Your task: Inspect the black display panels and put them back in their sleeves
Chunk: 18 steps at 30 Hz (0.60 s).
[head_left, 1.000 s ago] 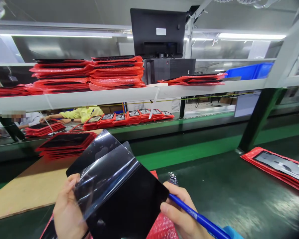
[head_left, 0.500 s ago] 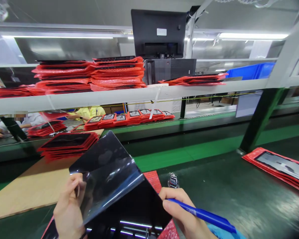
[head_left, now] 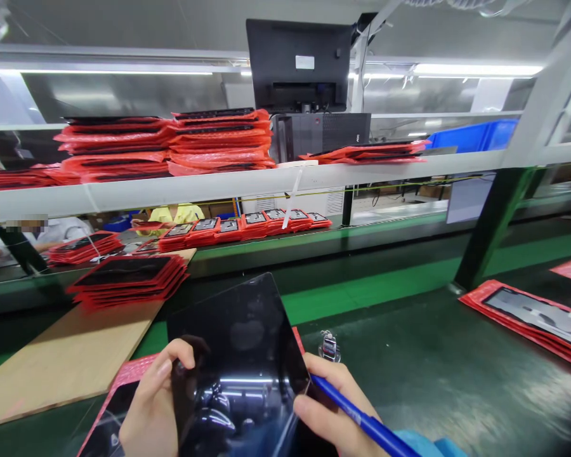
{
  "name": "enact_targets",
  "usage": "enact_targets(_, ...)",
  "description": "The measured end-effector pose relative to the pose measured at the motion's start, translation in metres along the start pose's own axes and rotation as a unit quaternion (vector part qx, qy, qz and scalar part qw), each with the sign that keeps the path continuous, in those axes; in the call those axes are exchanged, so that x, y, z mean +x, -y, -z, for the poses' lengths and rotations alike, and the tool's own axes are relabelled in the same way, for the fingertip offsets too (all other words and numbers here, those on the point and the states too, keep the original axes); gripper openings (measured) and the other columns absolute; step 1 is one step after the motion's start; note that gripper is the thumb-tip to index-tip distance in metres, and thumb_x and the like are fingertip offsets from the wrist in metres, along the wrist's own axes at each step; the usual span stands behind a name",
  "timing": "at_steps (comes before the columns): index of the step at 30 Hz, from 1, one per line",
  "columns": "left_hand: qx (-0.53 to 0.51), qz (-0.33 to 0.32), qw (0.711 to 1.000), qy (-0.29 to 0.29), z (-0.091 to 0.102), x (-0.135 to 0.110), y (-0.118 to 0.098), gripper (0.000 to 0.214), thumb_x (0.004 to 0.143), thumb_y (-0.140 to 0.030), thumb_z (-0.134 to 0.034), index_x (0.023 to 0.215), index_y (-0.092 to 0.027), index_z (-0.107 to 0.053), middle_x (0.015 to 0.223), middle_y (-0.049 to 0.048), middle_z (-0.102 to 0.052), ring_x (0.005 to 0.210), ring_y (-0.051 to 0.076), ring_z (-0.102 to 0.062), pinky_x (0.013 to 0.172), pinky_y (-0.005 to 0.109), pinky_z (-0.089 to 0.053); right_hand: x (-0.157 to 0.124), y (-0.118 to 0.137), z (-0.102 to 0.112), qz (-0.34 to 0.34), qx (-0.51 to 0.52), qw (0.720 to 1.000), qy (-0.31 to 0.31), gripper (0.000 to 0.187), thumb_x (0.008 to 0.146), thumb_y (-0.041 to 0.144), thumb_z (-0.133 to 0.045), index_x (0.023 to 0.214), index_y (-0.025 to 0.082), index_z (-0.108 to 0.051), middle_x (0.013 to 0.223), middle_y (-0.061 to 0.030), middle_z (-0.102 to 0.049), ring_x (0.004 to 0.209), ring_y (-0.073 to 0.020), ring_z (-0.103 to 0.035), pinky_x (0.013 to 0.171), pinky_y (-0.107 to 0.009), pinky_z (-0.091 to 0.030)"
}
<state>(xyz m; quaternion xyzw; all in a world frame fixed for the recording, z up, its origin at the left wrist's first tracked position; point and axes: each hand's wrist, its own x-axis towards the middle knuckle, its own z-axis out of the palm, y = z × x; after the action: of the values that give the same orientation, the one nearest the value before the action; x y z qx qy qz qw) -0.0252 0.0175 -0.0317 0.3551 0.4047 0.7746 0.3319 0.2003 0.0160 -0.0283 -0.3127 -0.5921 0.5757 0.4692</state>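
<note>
A glossy black glass panel (head_left: 247, 343) is held up in front of me, tilted, with ceiling lights mirrored in it. My left hand (head_left: 157, 393) is closed on its left edge, thumb and fingers pinching there. My right hand (head_left: 337, 406) grips the panel's right edge and also holds a blue marker pen (head_left: 356, 416) slanting down to the right. Near my right thumb, the fold of a clear film (head_left: 285, 435) shows low on the panel; how far it extends is hard to make out. Below, another black panel (head_left: 109, 422) lies on red bubble wrap.
A tan board (head_left: 61, 368) lies at left, with a stack of red-sleeved panels (head_left: 128, 285) at its far end. A small metallic object (head_left: 330, 346) sits beyond my right hand. More red-sleeved parts (head_left: 533, 317) lie right. A white shelf beam (head_left: 209, 181) crosses ahead; co-workers sit beyond.
The panel has turned more upright and face-on. The clear film, earlier folded back across its middle from my left hand, now shows only low down near my right hand.
</note>
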Motion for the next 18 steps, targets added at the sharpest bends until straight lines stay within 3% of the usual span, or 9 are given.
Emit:
enact_targets(5,-0.018,0.043,0.999,-0.023,-0.003,-0.006,-0.008,0.026,0.059,-0.044,-0.063,0.054,-0.019,-0.056,0.058,0.0011,-0.052,0.052,0.014,-0.045,0.047,0.026,-0.038,0.007,-0.002,-0.003,0.057,-0.011,0.995,0.084,0.034,0.071,0.037,-0.073,0.101,0.021,-0.069,0.071,-0.0004,-0.064,0.065,-0.0186,-0.059,0.066,-0.030,-0.049)
enact_targets(8,0.004,0.016,0.998,-0.064,-0.006,-0.006,-0.011,0.028,0.052,-0.045,-0.064,0.047,-0.019,-0.055,0.053,0.0017,-0.052,0.053,0.014,-0.044,0.049,0.026,-0.038,0.012,-0.006,-0.001,0.074,-0.032,0.990,0.114,0.043,0.067,0.034,-0.075,0.107,0.020,-0.067,0.074,0.0002,-0.063,0.062,-0.0163,-0.056,0.058,-0.026,-0.046)
enact_targets(11,0.022,-0.048,0.994,-0.095,-0.005,-0.005,-0.009,0.029,0.048,-0.044,-0.066,0.041,-0.019,-0.054,0.051,0.0023,-0.052,0.056,0.016,-0.047,0.052,0.027,-0.039,0.012,-0.009,0.002,0.084,-0.064,0.989,0.107,0.050,0.066,0.031,-0.078,0.113,0.022,-0.064,0.073,0.0017,-0.064,0.064,-0.0173,-0.060,0.063,-0.027,-0.050)
enact_targets(13,0.032,-0.057,0.995,-0.077,0.000,-0.004,-0.005,0.029,0.050,-0.045,-0.065,0.042,-0.019,-0.056,0.052,0.0027,-0.053,0.057,0.017,-0.049,0.053,0.027,-0.040,0.010,-0.013,0.004,0.089,-0.077,0.988,0.096,0.066,0.067,0.033,-0.079,0.127,0.026,-0.054,0.084,-0.0006,-0.070,0.073,-0.0211,-0.067,0.070,-0.029,-0.054)
enact_targets(15,0.040,-0.041,0.998,-0.034,0.008,-0.002,-0.001,0.029,0.054,-0.046,-0.064,0.046,-0.019,-0.059,0.055,0.0038,-0.057,0.058,0.019,-0.052,0.052,0.028,-0.041,0.008,-0.022,0.007,0.132,-0.110,0.983,0.062,0.079,0.071,0.035,-0.078,0.140,0.031,-0.039,0.109,-0.0062,-0.070,0.093,-0.0261,-0.069,0.079,-0.032,-0.056)
enact_targets(18,0.057,-0.062,0.996,0.016,0.017,0.000,0.002,0.030,0.059,-0.047,-0.065,0.047,-0.020,-0.061,0.059,0.0045,-0.061,0.059,0.019,-0.056,0.052,0.028,-0.044,0.012,-0.043,0.009,0.296,-0.225,0.928,-0.024,0.081,0.080,0.033,-0.071,0.147,0.036,-0.026,0.139,-0.0084,-0.054,0.123,-0.0287,-0.055,0.094,-0.039,-0.052)
